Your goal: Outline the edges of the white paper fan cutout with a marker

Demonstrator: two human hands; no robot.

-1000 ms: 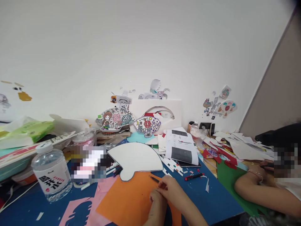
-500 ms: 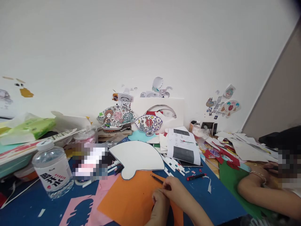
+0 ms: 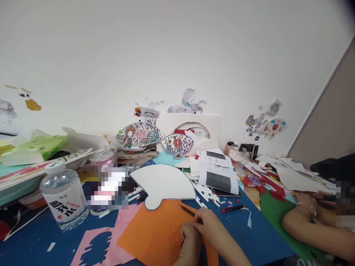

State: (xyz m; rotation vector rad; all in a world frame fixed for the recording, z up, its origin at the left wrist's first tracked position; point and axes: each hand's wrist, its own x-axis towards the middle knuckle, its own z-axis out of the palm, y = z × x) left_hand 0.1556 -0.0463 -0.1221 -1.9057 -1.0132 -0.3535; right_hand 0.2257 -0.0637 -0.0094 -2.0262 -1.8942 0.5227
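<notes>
My left hand (image 3: 191,238) and my right hand (image 3: 208,223) meet over a sheet of orange paper (image 3: 149,232), fingertips closed and touching each other. Whatever sits between the fingers is too small or hidden to make out. A slim dark pen or pencil (image 3: 188,210) lies on the orange paper, its near end running up to my right hand. Just beyond is a white fan-shaped card (image 3: 166,184) with a dark outline, overlapping the orange sheet's far edge. Pink paper (image 3: 124,225) with a cut-out hole lies to the left, partly under the orange.
A water bottle (image 3: 65,197) stands at the left. White markers (image 3: 208,194), a printed sheet (image 3: 217,170) and a red-and-black pen (image 3: 233,208) lie beyond my right hand. Decorated fans (image 3: 177,144) lean near the wall. Another person's arm (image 3: 310,225) rests on green paper at right.
The view has shifted slightly, so everything sits a little farther right. My hands keep nearly the same pose over the orange paper.
</notes>
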